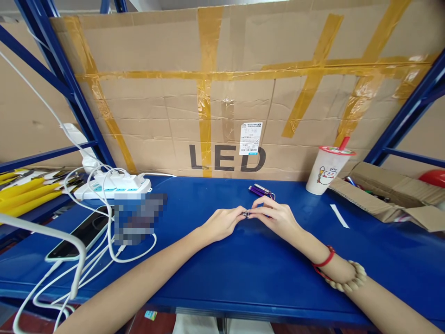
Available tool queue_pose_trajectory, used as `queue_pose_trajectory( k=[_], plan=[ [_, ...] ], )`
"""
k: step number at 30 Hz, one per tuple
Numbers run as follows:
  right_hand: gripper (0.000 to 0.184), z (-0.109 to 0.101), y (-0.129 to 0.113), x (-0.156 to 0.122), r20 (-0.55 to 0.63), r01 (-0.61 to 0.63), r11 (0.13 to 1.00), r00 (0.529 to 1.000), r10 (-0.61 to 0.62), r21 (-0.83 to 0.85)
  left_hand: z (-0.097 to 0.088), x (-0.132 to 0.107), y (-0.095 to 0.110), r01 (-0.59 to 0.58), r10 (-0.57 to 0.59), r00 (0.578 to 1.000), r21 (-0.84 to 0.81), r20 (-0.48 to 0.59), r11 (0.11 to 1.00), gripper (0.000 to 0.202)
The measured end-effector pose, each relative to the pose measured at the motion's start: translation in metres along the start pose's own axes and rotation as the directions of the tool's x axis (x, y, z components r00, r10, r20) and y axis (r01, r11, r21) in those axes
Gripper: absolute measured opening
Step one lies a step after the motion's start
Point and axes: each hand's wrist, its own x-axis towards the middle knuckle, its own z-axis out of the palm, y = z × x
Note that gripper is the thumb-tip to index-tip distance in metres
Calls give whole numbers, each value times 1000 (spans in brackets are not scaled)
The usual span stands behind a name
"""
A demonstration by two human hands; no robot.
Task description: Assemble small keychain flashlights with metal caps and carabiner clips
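Over the middle of the blue table (222, 273), my two hands meet at the fingertips. Between them is a small dark piece with a silvery ring-like end (246, 214), too small to name. My left hand (222, 223) pinches it from the left, its fingers closed together. From the right, my right hand (276, 217) holds it between thumb and fingertips, the other fingers slightly raised and bent. Just behind the right fingers lies a small purple and silver object (260, 190), partly hidden by them; its kind is unclear.
On the left are a white power strip (114, 186), looping white cables (111, 232), a phone (81, 234) and a blurred-out item (141, 220). To the right stand a drink cup (327, 171) and an open cardboard box (382, 192), near a white strip (339, 216). Taped cardboard (167, 120) closes the back.
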Motion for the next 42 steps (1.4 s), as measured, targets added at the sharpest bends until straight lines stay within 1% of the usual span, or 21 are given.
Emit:
queue_pose_trajectory(
  k=[4, 8, 10, 12, 15, 18, 21, 24, 27, 31, 33, 36, 39, 42],
  plan=[
    [30, -1, -1, 1, 10, -36, 999, 999, 35, 27, 0, 0, 1, 3, -3, 1000, 5, -11, 1000, 19],
    [26, 4, -3, -1, -16, -131, 986, 991, 133, 100, 0, 0, 2, -2, 2, 1000, -3, -24, 1000, 18],
    [24, 7, -3, -2, -12, -208, 960, 977, 214, 186, 0, 0, 2, -11, 10, 999, -15, -42, 1000, 18],
    [24, 10, -3, -1, 15, -281, 917, 957, 288, 284, 0, 0, 1, -17, 15, 998, -22, -63, 1000, 18],
    [26, 13, -2, 0, 57, -351, 855, 932, 357, 382, 2, 0, 0, -4, 3, 997, -22, -81, 1000, 18],
    [28, 14, -1, 1, 69, -384, 832, 918, 391, 401, 2, 1, -1, -5, 3, 996, -21, -88, 1000, 19],
    [28, 14, -1, 2, 63, -397, 837, 912, 404, 378, 3, 3, -1, -21, 20, 993, -6, -113, 1000, 21],
    [25, 12, -2, 2, 33, -393, 849, 912, 409, 352, 4, 5, 0, -21, 26, 987, 37, -158, 999, 24],
    [22, 10, -1, 1, -11, -347, 872, 928, 374, 345, 4, 5, 1, -6, 14, 982, 45, -189, 999, 24],
    [18, 9, 4, -2, -22, -212, 945, 974, 224, 248, 3, 4, 2, 17, -21, 986, -26, -163, 1000, 22],
    [18, 7, 6, -3, -38, -148, 973, 987, 157, 177, 2, 4, 2, 15, -20, 989, -38, -144, 999, 22],
    [17, 4, 6, -3, -67, -69, 994, 995, 75, 85, 2, 3, 2, 4, -8, 993, -33, -119, 999, 23],
    [18, 0, 5, -2, -63, 6, 1000, 998, -7, -4, 2, 2, 1, -13, 9, 995, -44, -97, 999, 22],
    [20, -3, 3, -2, -57, 59, 997, 996, -62, -49, 1, 2, 0, -23, 19, 998, -72, -63, 997, 21]
  ],
)
